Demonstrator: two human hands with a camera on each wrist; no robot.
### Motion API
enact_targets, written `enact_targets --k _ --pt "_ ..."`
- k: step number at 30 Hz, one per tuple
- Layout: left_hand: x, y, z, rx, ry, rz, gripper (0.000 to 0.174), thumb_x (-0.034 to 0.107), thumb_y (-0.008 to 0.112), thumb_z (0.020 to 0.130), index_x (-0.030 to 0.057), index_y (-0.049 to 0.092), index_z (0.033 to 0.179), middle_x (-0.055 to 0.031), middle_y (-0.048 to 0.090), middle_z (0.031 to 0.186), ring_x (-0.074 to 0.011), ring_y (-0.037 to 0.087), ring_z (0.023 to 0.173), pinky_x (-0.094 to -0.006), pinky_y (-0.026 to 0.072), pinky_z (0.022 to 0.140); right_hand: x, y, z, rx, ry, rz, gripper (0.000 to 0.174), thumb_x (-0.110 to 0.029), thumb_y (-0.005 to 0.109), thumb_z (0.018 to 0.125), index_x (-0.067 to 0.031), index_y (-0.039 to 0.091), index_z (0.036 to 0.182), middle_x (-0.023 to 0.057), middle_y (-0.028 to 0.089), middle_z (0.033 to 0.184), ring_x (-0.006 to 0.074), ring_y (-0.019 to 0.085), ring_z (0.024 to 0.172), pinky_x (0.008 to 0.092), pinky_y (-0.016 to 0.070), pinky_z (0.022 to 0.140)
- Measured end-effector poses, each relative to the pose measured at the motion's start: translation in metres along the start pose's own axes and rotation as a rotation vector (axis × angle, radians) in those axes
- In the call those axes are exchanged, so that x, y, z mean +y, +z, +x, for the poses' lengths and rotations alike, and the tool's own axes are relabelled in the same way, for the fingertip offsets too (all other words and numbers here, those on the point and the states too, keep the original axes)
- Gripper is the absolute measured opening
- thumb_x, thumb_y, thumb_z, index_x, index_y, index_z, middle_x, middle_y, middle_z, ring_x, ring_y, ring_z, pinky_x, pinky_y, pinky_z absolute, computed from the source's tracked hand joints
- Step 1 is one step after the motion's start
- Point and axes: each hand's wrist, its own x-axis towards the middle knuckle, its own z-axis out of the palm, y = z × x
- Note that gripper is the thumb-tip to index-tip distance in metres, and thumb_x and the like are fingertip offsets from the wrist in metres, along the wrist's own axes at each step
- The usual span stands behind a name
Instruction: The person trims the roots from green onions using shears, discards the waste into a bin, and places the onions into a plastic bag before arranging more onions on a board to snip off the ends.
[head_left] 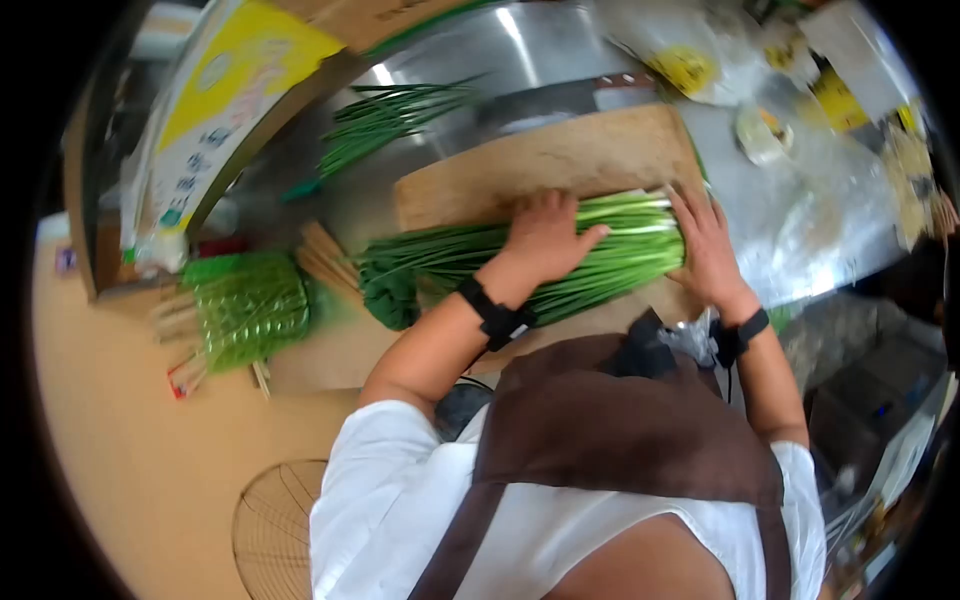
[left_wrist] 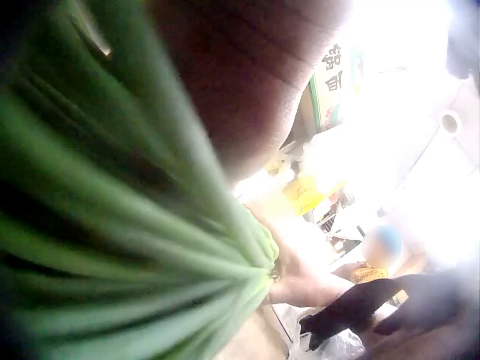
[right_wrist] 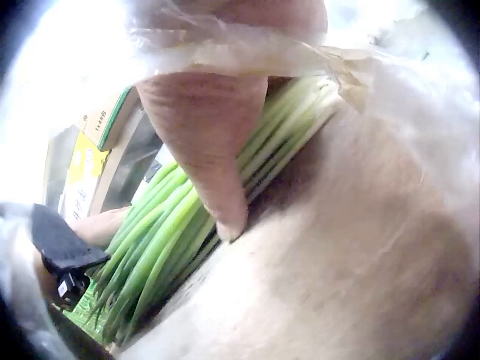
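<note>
A thick bunch of green onions (head_left: 620, 235) lies crosswise in front of the person, white ends to the right and dark leaves to the left. The left hand (head_left: 545, 240) holds the bunch from above near its middle, fingers bent over the far side and thumb stretched toward the white ends. At those ends, the right hand (head_left: 707, 245) presses with straight fingers at the far side and thumb at the near side. The right thumb (right_wrist: 214, 169) shows close up against the stalks, with clear plastic over the hand. Leaves (left_wrist: 112, 225) fill much of the left wrist view.
A wooden board (head_left: 560, 155) lies behind the bunch, with a cleaver (head_left: 540, 105) beyond it. Loose green stalks (head_left: 390, 120) lie back left, near a yellow-and-white carton (head_left: 235, 100). Green-wrapped sticks (head_left: 250, 310) stand left; plastic bags (head_left: 810, 210) lie right.
</note>
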Motion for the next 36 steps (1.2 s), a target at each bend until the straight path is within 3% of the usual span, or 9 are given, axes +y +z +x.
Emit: enact_targets --k 3,7,8,14,17,21,26,29,36 --pt "-0.01 0.005 0.005 0.106 0.074 -0.025 0.07 0.055 0.045 0.093 -0.0003 0.044 0.136 -0.0249 0.046 0.135 -0.0404 0.043 0.126 -0.0469 0.0348 0.105 0.012 -0.018 -0.013 0.06 -0.036 0.158 0.102 -0.014 0.082 0.055 -0.0035 0.033 0.144 0.0224 0.031 0.148 0.0395 0.029 0.137 0.0482 0.0234 0.114" --pt "-0.021 -0.007 0.015 0.008 0.092 -0.148 0.07 0.053 0.047 0.094 0.0003 0.039 0.141 -0.0239 0.041 0.142 -0.0388 0.038 0.132 -0.0442 0.0315 0.109 0.05 0.01 -0.043 0.275 0.243 0.759 0.089 -0.034 0.07 0.079 -0.0029 0.025 0.149 0.019 0.023 0.155 0.0322 0.023 0.143 0.0421 0.0205 0.116" --pt "-0.023 -0.008 0.017 0.002 0.106 -0.154 0.07 0.052 0.047 0.094 0.0002 0.039 0.141 -0.0235 0.041 0.142 -0.0384 0.037 0.132 -0.0438 0.0311 0.11 0.055 0.026 -0.045 0.369 0.275 0.843 0.073 -0.039 0.054 0.092 -0.002 0.025 0.149 0.0183 0.023 0.155 0.0293 0.023 0.143 0.0399 0.0203 0.116" --pt "-0.032 -0.001 0.02 0.031 0.188 -0.152 0.063 0.045 0.051 0.095 -0.0002 0.042 0.138 -0.0219 0.044 0.139 -0.0375 0.039 0.13 -0.0418 0.0333 0.108 0.025 0.054 -0.017 0.491 0.336 0.692 0.06 -0.038 0.039 0.1 0.0002 0.031 0.145 0.0221 0.035 0.148 0.0345 0.029 0.14 0.0374 0.0213 0.115" --pt "-0.035 -0.001 0.023 0.07 0.227 -0.156 0.059 0.041 0.052 0.095 -0.0002 0.045 0.135 -0.0218 0.046 0.137 -0.0375 0.041 0.128 -0.0419 0.0345 0.107 0.006 0.042 -0.02 0.322 0.179 0.467 0.061 -0.039 0.039 0.099 0.0005 0.031 0.145 0.0222 0.033 0.149 0.0345 0.026 0.141 0.0387 0.019 0.116" --pt "-0.036 0.004 0.02 0.109 0.23 -0.2 0.058 0.04 0.056 0.093 0.0002 0.047 0.134 -0.0207 0.047 0.135 -0.0368 0.043 0.126 -0.0414 0.0354 0.106 0.035 0.045 -0.009 0.56 0.316 0.641 0.062 -0.04 0.041 0.098 0.001 0.032 0.145 0.0242 0.034 0.147 0.0352 0.029 0.139 0.0386 0.0228 0.114" --pt "-0.036 0.006 0.015 0.123 0.283 -0.131 0.065 0.041 0.065 0.086 0.0032 0.047 0.136 -0.0188 0.048 0.134 -0.0352 0.044 0.125 -0.0408 0.0363 0.105 0.012 0.042 0.005 0.285 0.098 0.672 0.056 -0.037 0.045 0.098 0.0002 0.039 0.141 0.0225 0.043 0.142 0.0368 0.041 0.131 0.04 0.0287 0.111" --pt "-0.034 0.003 0.016 0.123 0.262 -0.132 0.065 0.04 0.068 0.083 0.0049 0.049 0.134 -0.0178 0.049 0.133 -0.0346 0.045 0.124 -0.0408 0.0373 0.105 0.019 0.041 0.005 0.487 0.158 0.566 0.05 -0.031 0.05 0.096 -0.0011 0.046 0.136 0.0219 0.047 0.138 0.0382 0.043 0.128 0.041 0.0311 0.108" --pt "-0.034 0.011 0.025 0.202 0.278 -0.131 0.049 0.038 0.064 0.088 0.0033 0.059 0.123 -0.0154 0.055 0.123 -0.0335 0.052 0.114 -0.04 0.0428 0.097 -0.019 0.013 0.009 0.356 -0.116 0.124 0.012 -0.011 0.068 0.078 -0.0078 0.067 0.09 0.0046 0.059 0.09 0.0244 0.054 0.09 0.0368 0.0411 0.08"
